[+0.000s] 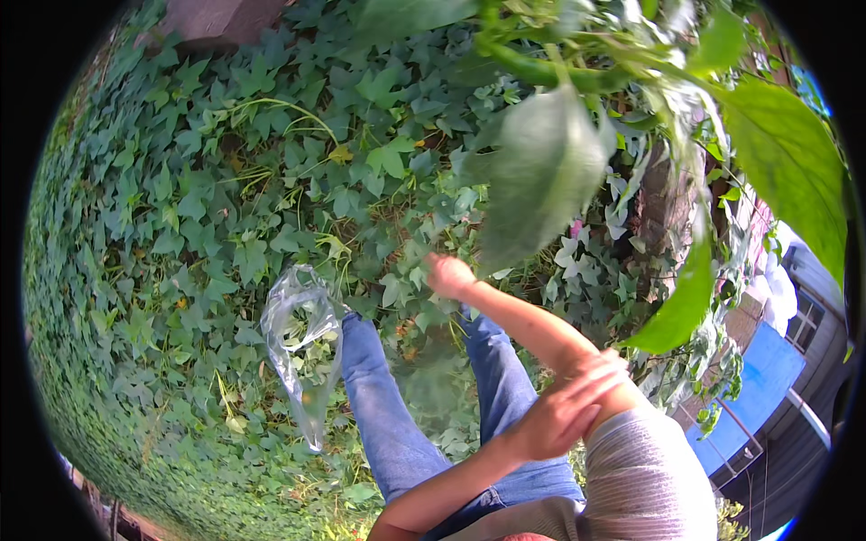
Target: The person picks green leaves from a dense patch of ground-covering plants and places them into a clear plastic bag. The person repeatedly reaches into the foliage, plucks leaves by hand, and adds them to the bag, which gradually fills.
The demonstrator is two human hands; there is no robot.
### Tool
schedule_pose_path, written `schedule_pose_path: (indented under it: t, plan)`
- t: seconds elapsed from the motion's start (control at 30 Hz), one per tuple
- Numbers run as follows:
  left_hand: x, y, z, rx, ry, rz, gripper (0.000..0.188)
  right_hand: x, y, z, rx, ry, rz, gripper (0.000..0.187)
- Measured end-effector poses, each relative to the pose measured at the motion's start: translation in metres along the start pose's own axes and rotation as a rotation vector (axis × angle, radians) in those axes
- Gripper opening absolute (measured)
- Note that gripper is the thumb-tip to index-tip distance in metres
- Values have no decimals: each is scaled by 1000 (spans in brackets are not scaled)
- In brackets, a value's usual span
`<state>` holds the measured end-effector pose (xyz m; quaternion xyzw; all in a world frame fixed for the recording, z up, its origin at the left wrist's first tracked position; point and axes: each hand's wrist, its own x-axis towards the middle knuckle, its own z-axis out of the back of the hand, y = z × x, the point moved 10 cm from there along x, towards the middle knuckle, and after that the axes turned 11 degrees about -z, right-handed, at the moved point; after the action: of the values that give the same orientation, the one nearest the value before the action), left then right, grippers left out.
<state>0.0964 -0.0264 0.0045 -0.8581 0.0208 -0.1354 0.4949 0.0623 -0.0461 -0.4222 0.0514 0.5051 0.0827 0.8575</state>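
Observation:
My left hand [564,410] reaches across my body and lies on my bare right arm [532,329], just above the sleeve. Its fingers are stretched out along the skin and hold nothing. My right hand [448,275] is out in front, low over the green vines [388,216], with its fingers curled closed. Whether anything is inside those fingers is hidden. A clear plastic bag [311,307], its mouth loosely spread, is beside my left leg [370,379] among the leaves.
Large blurred leaves [546,171] and a curved green pepper [550,70] hang close at the upper right. A stone block [216,20] is at the far edge. On the right are a blue panel [749,397] and a grey building [816,334].

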Motion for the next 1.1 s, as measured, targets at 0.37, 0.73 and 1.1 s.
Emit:
schedule_pose_path:
  t: [0.37, 0.73, 1.1]
  plan:
    - [-85, 226, -53, 474, 626, 643, 44, -90, -54, -42, 572, -112, -190, 21]
    - [-70, 270, 77, 1376, 519, 763, 23, -23, -398, 269, 1389, -1153, -559, 29]
    - [-61, 321, -19, 1030, 395, 863, 20, 136, -410, 339, 2507, -291, 44, 18]
